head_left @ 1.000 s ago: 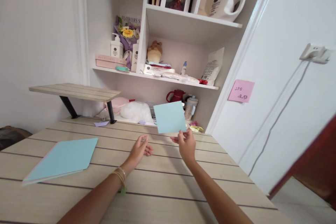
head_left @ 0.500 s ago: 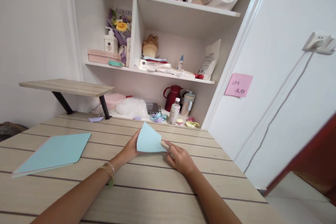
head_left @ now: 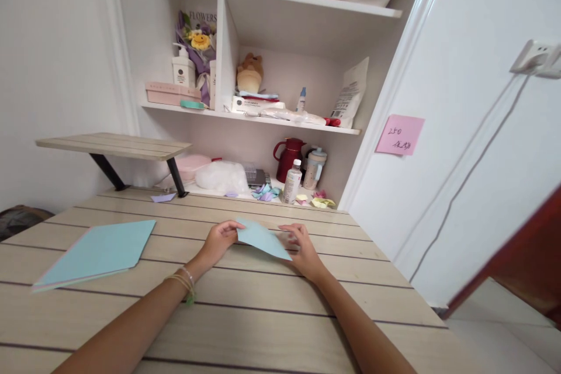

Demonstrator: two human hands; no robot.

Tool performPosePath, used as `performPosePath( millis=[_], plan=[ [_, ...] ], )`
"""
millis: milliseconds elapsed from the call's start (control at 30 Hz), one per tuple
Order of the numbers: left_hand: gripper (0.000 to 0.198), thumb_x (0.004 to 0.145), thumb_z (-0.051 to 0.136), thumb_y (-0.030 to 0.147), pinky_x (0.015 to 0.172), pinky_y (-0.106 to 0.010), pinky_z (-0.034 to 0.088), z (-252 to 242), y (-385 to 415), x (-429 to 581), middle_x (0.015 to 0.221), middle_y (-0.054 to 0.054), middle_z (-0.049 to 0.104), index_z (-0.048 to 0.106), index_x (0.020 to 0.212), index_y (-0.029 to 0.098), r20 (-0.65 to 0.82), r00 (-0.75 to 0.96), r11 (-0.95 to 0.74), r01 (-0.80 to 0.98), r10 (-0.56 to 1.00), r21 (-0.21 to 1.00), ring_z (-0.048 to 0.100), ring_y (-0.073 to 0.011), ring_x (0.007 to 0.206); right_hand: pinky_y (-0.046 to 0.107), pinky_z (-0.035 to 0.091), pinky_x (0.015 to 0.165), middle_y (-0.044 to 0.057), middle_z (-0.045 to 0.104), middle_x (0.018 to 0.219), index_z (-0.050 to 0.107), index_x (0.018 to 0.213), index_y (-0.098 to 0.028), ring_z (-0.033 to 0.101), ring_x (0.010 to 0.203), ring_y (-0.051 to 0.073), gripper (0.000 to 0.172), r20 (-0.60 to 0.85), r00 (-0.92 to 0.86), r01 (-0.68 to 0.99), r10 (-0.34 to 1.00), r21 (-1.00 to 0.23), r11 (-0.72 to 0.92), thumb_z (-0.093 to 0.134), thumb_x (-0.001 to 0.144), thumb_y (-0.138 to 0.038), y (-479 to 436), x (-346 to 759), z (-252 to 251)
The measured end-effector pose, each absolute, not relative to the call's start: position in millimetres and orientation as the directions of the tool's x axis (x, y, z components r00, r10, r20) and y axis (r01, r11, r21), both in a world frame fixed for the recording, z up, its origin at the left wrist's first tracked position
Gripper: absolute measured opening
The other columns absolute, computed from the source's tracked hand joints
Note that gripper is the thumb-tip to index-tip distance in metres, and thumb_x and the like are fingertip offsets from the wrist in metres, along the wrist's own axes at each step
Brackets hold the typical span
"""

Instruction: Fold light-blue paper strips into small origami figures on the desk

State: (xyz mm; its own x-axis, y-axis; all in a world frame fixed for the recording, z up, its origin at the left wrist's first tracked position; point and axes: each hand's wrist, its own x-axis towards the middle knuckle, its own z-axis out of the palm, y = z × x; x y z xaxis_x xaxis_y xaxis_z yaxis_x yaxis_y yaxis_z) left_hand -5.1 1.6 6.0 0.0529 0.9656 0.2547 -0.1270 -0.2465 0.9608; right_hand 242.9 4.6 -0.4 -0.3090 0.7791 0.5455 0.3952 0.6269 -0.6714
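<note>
A light blue sheet of paper point(head_left: 262, 238) is held a little above the slatted wooden table, slanting down to the right. My left hand point(head_left: 222, 241) pinches its left corner between thumb and fingers. At the paper's right end is my right hand point(head_left: 302, 250), its fingers apart and curved, with the thumb side close to the paper's lower right corner. Whether the right thumb touches that corner I cannot tell. Further left on the table lies a stack of coloured paper point(head_left: 99, 251), light blue on top with a pink edge showing.
A small raised wooden shelf point(head_left: 114, 145) stands on black legs at the back left, a purple paper piece point(head_left: 163, 198) beside it. Along the back are a plastic bottle point(head_left: 291, 182), a dark red jug point(head_left: 289, 159), a tumbler point(head_left: 314, 169) and several folded paper scraps point(head_left: 266, 192).
The blue paper has turned from facing me to a flatter, slanted position. My left fingers now show on its upper left corner, and my right fingers have spread and lifted from its edge.
</note>
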Motion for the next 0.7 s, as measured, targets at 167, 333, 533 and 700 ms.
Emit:
performPosePath(
  millis=[167, 333, 533, 700],
  plan=[
    [0.029, 0.059, 0.072, 0.034, 0.067, -0.032, 0.052, 9.6, -3.7, -1.8, 0.074, -0.007, 0.071, 0.065, 0.077, 0.013, 0.227, 0.088, -0.21, -0.168, 0.97, 0.963, 0.067, -0.0204, 0.067, 0.021, 0.036, 0.037, -0.004, 0.057, 0.051, 0.047, 0.122, -0.021, 0.044, 0.034, 0.009, 0.048, 0.229, -0.438, 0.23, 0.869, -0.906, 0.355, 0.052, 0.075, -0.033, 4.1, 239.8, -4.7],
    [0.039, 0.051, 0.078, 0.022, 0.071, -0.033, 0.051, 8.2, -7.2, 2.7, 0.082, -0.009, 0.071, 0.066, 0.087, 0.012, 0.23, 0.255, -0.208, -0.108, 0.939, 0.972, 0.066, -0.0219, 0.074, 0.021, 0.039, 0.038, 0.005, 0.067, 0.08, 0.063, 0.103, -0.02, 0.058, 0.053, 0.014, 0.039, 0.218, -0.409, 0.102, 0.886, -0.954, 0.282, 0.059, 0.069, -0.04, 0.5, 234.5, -1.6],
    [0.016, 0.058, 0.074, 0.023, 0.08, -0.03, 0.047, 7.3, -7.3, 3.0, 0.083, -0.006, 0.07, 0.069, 0.07, 0.013, 0.303, 0.231, -0.3, -0.051, 0.924, 0.953, 0.062, -0.0202, 0.082, 0.028, 0.05, 0.061, 0.004, 0.064, 0.089, 0.069, 0.075, -0.019, 0.058, 0.076, 0.019, 0.024, 0.278, -0.288, -0.08, 0.916, -0.961, 0.266, 0.072, 0.056, -0.034, -1.2, 231.0, 1.3],
    [0.023, 0.061, 0.072, 0.027, 0.072, -0.029, 0.048, 12.5, -16.5, 9.2, 0.085, -0.005, 0.067, 0.066, 0.078, 0.013, 0.288, 0.202, -0.287, -0.037, 0.936, 0.957, 0.062, -0.0203, 0.079, 0.032, 0.05, 0.066, 0.004, 0.063, 0.076, 0.063, 0.078, -0.015, 0.058, 0.072, 0.019, 0.03, 0.264, -0.129, -0.125, 0.956, -0.961, 0.249, 0.07, 0.062, -0.039, -4.1, 223.3, 2.7]
  ],
)
